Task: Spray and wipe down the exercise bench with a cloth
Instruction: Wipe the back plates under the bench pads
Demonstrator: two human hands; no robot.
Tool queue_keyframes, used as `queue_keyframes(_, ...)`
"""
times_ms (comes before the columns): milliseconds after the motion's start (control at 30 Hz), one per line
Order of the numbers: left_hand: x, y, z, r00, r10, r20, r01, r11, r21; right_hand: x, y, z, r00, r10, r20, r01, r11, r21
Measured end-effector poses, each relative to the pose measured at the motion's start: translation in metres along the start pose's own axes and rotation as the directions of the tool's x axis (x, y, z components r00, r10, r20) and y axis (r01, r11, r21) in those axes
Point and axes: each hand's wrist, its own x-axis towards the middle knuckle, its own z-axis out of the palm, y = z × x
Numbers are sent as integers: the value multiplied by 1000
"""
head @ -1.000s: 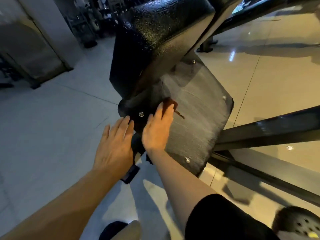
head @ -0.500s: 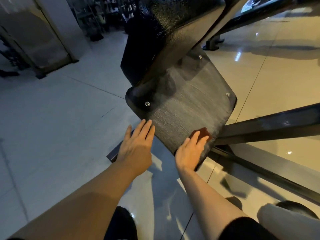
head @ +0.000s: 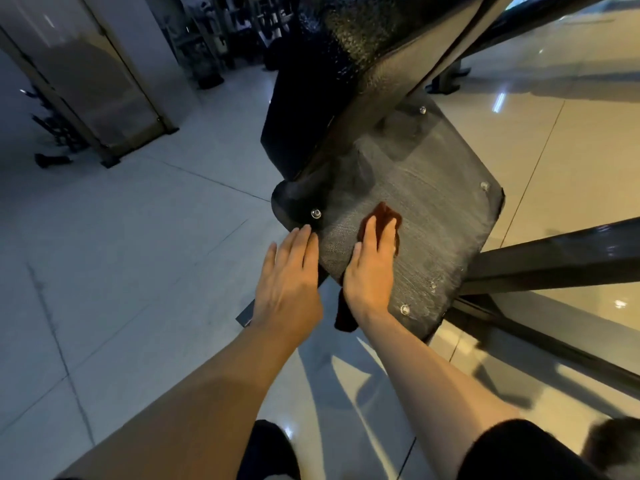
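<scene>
I have my right hand [head: 372, 268] laid flat, fingers straight, pressing the dark red cloth [head: 388, 216] against the bench plate [head: 446, 216]; nothing is pinched, the palm simply pins the cloth, and a loose tail of it hangs off the plate's edge at about 6 o'clock from the hand. My left hand [head: 287, 285] is flat and relaxed too, holding nothing; its fingertips lie at the plate's 9 o'clock corner, just below a bolt [head: 316, 213], though I cannot tell whether they touch it.

Progress, as I judge it: the plate shows pale streaky arcs from its centre out toward 3 and 5 o'clock, so that part looks sprayed and partly wiped; the area under the frame's shadow near 12 o'clock looks less worked; the black textured pad [head: 349, 50] rising at 12 o'clock glistens with droplets and seems not yet wiped. No spray bottle is in view; more wiping is left.
</scene>
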Motion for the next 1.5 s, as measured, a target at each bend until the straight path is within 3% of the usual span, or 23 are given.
queue_keyframes(67, 8, -4, 2, 999, -29, -20, 30, 999, 37, 2, -22, 11, 969, -228, 99, 222, 973, 64)
queue_keyframes(133, 16, -11, 4, 998, -60, -18, 61, 994, 86, 6, -38, 15, 856, -477, 198, 473, 878, 69)
queue_keyframes(233, 20, -16, 6, 992, -83, -95, 92, 992, 87, 24, -37, 13, 779, -584, 229, 602, 798, -12)
queue_keyframes(600, 47, -12, 6, 961, 38, -273, -5, 993, 120, 47, -26, 11, 791, -589, 166, 596, 803, 8)
queue_keyframes(700, 73, -6, 12, 981, 81, -174, -56, 988, 143, 72, -16, 7, 849, -510, 135, 517, 855, -23)
queue_keyframes(833, 104, 10, 33, 987, 136, -85, -115, 969, 218, 111, -4, 0, 836, -528, 146, 543, 835, -90)
queue_keyframes(967, 125, 20, 37, 990, 137, 38, -140, 891, 431, 140, 0, -5, 880, -460, 121, 466, 884, -29)
queue_keyframes(1067, 144, 21, 45, 988, 138, 63, -151, 871, 467, 164, 4, -11, 909, -405, 95, 408, 913, -17)
queue_keyframes(1200, 169, 26, 56, 981, 193, -14, -186, 961, 205, 195, 12, -12, 924, -376, 69, 380, 924, -50)
queue_keyframes(1500, 209, 48, 70, 978, 189, -87, -182, 980, 79, 251, 22, -21, 941, -326, 93, 331, 943, -42)
